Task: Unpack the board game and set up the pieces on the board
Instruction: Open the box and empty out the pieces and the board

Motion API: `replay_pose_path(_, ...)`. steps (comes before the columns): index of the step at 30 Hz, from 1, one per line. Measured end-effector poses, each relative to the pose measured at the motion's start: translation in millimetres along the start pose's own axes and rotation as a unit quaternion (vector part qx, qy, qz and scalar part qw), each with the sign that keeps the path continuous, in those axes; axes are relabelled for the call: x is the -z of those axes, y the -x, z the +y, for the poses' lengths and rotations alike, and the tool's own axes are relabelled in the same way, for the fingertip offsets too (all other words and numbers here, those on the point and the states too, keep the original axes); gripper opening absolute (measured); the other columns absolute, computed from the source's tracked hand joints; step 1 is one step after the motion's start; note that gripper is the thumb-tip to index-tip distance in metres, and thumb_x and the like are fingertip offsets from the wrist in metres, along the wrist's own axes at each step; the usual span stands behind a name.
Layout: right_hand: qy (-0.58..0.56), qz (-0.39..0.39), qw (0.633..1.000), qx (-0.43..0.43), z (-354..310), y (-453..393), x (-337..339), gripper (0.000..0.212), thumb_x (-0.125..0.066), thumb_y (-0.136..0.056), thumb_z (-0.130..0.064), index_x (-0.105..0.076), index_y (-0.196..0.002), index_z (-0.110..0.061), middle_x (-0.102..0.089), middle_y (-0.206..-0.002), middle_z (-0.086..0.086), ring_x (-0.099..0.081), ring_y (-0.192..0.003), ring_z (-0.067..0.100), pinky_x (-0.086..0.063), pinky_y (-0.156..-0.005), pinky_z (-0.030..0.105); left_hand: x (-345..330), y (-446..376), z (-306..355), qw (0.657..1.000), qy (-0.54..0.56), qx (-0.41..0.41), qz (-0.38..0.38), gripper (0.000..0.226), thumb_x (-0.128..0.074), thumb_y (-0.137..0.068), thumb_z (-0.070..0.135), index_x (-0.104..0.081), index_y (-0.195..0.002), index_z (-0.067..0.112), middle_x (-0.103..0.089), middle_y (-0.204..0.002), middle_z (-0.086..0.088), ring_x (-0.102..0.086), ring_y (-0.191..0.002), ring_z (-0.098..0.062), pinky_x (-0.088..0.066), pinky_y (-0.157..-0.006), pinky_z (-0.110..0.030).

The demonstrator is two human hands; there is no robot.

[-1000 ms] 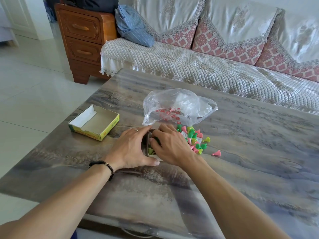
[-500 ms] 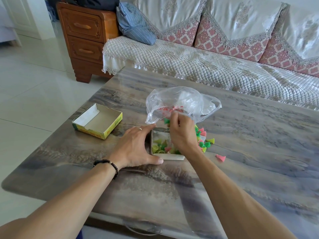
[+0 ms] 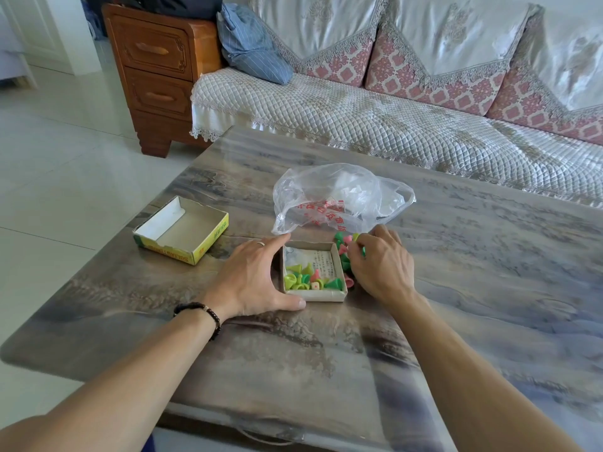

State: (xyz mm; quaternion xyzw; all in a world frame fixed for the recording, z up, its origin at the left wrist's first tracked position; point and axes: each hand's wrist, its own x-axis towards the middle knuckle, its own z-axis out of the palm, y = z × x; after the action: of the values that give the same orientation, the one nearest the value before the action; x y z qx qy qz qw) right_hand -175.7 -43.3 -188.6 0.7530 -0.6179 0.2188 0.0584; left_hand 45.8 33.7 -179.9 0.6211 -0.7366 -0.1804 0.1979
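Note:
A small grey cardboard box (image 3: 315,296) lies open on the table, with green, yellow and pink cone-shaped game pieces (image 3: 301,282) and a printed paper sheet (image 3: 321,261) inside. My left hand (image 3: 251,278) holds the box's left side between thumb and index finger. Just right of the box lies a loose pile of pieces (image 3: 342,246). My right hand (image 3: 381,265) sits on that pile with fingers curled over some pieces, hiding most of them. No game board is visible.
A crumpled clear plastic bag (image 3: 339,197) with red print lies just behind the box and pile. The empty yellow-sided box lid (image 3: 181,230) sits to the left. The marble-pattern table (image 3: 456,288) stretches right; a sofa (image 3: 359,119) and a wooden cabinet (image 3: 156,76) stand beyond.
My right hand has moved from the box's far edge by the bag to the right, onto the loose pile. My left hand stays on the box.

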Motion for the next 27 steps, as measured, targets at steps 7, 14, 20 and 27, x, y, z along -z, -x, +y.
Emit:
replay_pose_path(7, -0.077, -0.029, 0.973, 0.217, -54, 16, 12, 0.028, -0.040, -0.097, -0.031, -0.061, -0.084, -0.017, -0.057, -0.077, -0.005, -0.051, -0.066, 0.013, -0.034, -0.063, 0.027, -1, -1, 0, 1.000, -0.001, -0.008, 0.015, 0.127, -0.054, -0.039, 0.081, -0.023, -0.149, 0.026, -0.048, -0.142, -0.002, -0.039, -0.131, -0.021, -0.025, -0.108, -0.029)
replay_pose_path(14, -0.014, -0.072, 0.976, 0.203, -58, 26, 5, 0.040, -0.027, -0.099, -0.041, -0.040, -0.066, -0.023, -0.042, -0.060, -0.009, -0.036, -0.053, 0.015, -0.025, -0.078, 0.037, -3, -1, -3, 1.000, 0.012, -0.009, 0.017, 0.125, -0.066, -0.043, 0.076, -0.021, -0.149, 0.027, -0.050, -0.138, -0.003, -0.041, -0.129, -0.020, -0.029, -0.108, -0.031)
replay_pose_path(20, 0.022, -0.075, 0.977, 0.196, -62, 19, 4, 0.047, -0.030, -0.097, -0.033, -0.036, -0.052, -0.018, -0.046, -0.046, -0.002, -0.039, -0.043, 0.023, -0.034, -0.082, 0.040, -3, -1, -2, 1.000, 0.005, -0.002, 0.009, 0.126, -0.070, -0.045, 0.075, -0.021, -0.150, 0.025, -0.048, -0.140, -0.004, -0.039, -0.131, -0.022, -0.028, -0.108, -0.031)
replay_pose_path(27, -0.067, 0.015, 0.991, 0.119, -65, 9, 11, 0.058, -0.032, -0.098, -0.035, -0.029, -0.044, -0.016, -0.030, -0.036, -0.005, -0.031, -0.034, 0.018, -0.038, -0.083, 0.036, -5, -3, -5, 1.000, 0.001, 0.000, 0.018, 0.124, -0.061, -0.042, 0.080, -0.023, -0.148, 0.029, -0.047, -0.143, -0.001, -0.037, -0.133, -0.022, -0.028, -0.109, -0.031)
